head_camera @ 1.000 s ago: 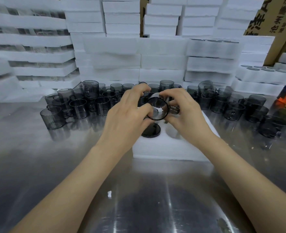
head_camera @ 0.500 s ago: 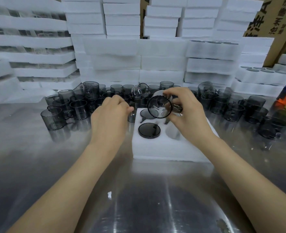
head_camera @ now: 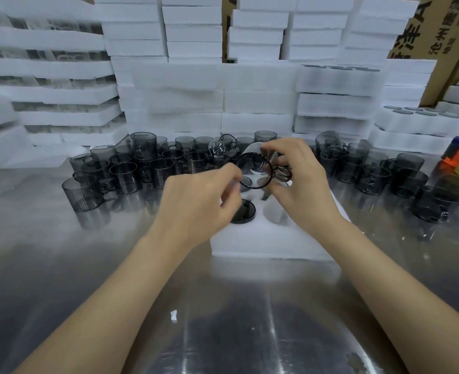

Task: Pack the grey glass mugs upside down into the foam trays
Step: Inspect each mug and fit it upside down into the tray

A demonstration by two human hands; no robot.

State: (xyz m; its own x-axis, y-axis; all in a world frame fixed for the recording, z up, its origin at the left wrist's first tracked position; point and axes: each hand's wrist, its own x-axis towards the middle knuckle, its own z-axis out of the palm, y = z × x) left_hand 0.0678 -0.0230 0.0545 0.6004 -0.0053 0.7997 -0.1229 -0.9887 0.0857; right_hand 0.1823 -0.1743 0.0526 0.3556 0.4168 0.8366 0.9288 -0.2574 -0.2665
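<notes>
The foam tray (head_camera: 271,241) lies on the steel table (head_camera: 115,265) in front of the person. Three of its pockets show. The near left pocket holds one upside-down mug (head_camera: 244,211), its dark base up. The pocket beyond it shows a second dark base (head_camera: 246,181), partly hidden. The near right pocket (head_camera: 275,213) holds nothing.

Above the tray's far half, the right hand (head_camera: 304,184) grips a grey mug (head_camera: 254,171) with curled fingers, the rim turned toward the camera and the handle on the right side. The left hand (head_camera: 196,206) has its fingers curled with the tips at the mug's left rim (it is blurred, so I cannot tell whether it pinches the glass or only nears it).

So: one mug in hand, two in the tray. Loose mugs stand upright in two clusters, a left cluster (head_camera: 123,176) and a right cluster (head_camera: 371,171), too crowded to count. Behind them rise stacks of white foam (head_camera: 258,103). At the far right, a filled tray (head_camera: 422,122) shows several round grey bases on top.
</notes>
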